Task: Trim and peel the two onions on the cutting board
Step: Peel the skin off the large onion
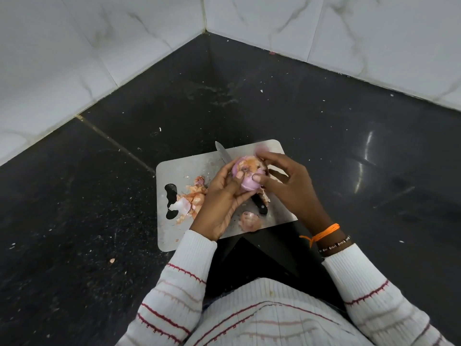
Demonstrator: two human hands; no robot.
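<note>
Onion (247, 174) sits lifted above the cutting board (189, 168), cradled in our left hand (219, 198), trimmed end facing up at us. Our right hand (287, 186) is just beside it on the right, fingers (259, 178) pinching the loose skin there, so the peel should pull off rightward.

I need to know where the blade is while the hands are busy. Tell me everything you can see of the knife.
The knife lies flat on the cutting board, untouched, running diagonally beneath the hands. Its pointed steel-looking blade tip pokes out at the board's far edge; the black handle, seemingly riveted, shows below the onion. The middle is hidden by the left hand and onion.
</note>
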